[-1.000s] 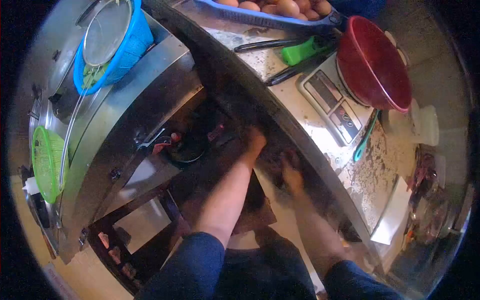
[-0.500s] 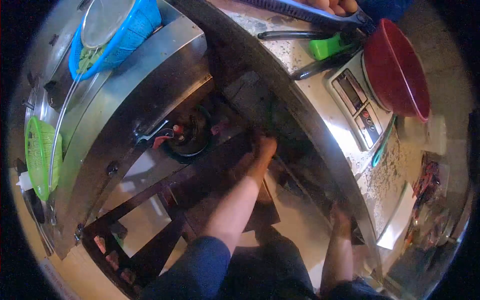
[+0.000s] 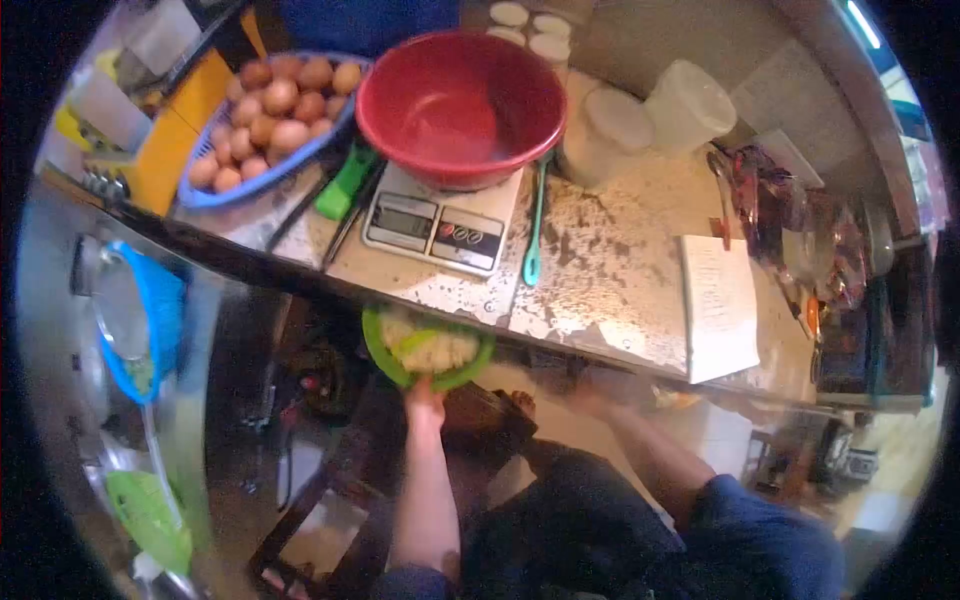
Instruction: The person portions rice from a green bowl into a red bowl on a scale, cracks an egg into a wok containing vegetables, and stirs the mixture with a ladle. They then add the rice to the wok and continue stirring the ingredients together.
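My left hand [image 3: 425, 402] grips the near rim of a green bowl [image 3: 378, 362], just below the front edge of the counter. In the bowl lies a pale, powdery-looking mass [image 3: 448, 352] with a lighter green piece [image 3: 415, 343], perhaps a scoop, on it. My right hand [image 3: 590, 395] is blurred under the counter edge, apart from the bowl; its fingers cannot be made out. Above the bowl, a red basin [image 3: 460, 110] sits on a white kitchen scale [image 3: 440, 232].
A blue basket [image 3: 225, 195] of brown eggs stands at the left. A teal spoon [image 3: 535, 230], a green-handled tool [image 3: 345, 185], a written sheet [image 3: 720, 310] and a translucent tub [image 3: 690, 105] are on the counter [image 3: 610, 250]. A blue sieve basket [image 3: 155, 320] is at far left.
The view has swung up and right to the counter. My left hand has come out from the dark space underneath with the green bowl in it. My right hand stays low.
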A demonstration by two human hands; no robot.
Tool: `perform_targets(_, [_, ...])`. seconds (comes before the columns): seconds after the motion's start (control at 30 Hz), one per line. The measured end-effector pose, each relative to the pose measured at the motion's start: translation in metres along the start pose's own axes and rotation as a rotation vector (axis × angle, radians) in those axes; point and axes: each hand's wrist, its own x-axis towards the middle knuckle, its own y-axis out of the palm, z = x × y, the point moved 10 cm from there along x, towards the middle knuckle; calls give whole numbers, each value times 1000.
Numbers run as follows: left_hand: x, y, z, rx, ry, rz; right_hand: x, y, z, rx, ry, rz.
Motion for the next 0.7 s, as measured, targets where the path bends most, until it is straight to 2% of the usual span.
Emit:
perform_targets(0.07, [-83,-16,-19,63,38,-128,-72,7,89,149,-265,286])
perform_targets(0.1, [-123,-30,-28,108,59,-209,-107,-19,136,288,-352,309])
perform_targets(0.17, [-180,-72,-42,428,36,-319,-162,-132,224,226,-815,-273])
perform_targets(0.2, [-220,-56,-51,150,127,-315,-172,-180,242,106,-895,-593])
perform_targets(0.23, [-253,-46,-61,169,125,-279,-194,-233,268,-31,-843,-887])
perform_targets(0.27, [-282,-39,-69,181,127,-242,-189,-268,283,-145,-775,-1020])
perform_targets(0.3, [-313,-34,-74,198,124,-209,-170,-289,293,-246,-634,-975])
perform_targets(0.37, [-358,-23,-88,180,193,-130,-114,-295,298,-450,-478,-792])
perform_targets(0.43, [-393,-16,-88,107,242,-92,-102,-287,296,-540,-399,-682])
perform_targets(0.5, [-413,-16,-86,117,262,-138,-107,-285,295,-485,-396,-773])
perform_targets(0.57, [-428,-11,-94,83,348,-128,-146,-279,311,-235,-506,-992])
perform_targets(0.6, [-431,-8,-96,76,340,-59,-196,-268,337,-171,-658,-941])
perform_targets(0.63, [-437,-4,-99,96,351,-44,-244,-249,364,-95,-915,-827])
perform_targets(0.7, [-449,14,-109,137,364,-24,-346,-181,386,354,-1195,-193])
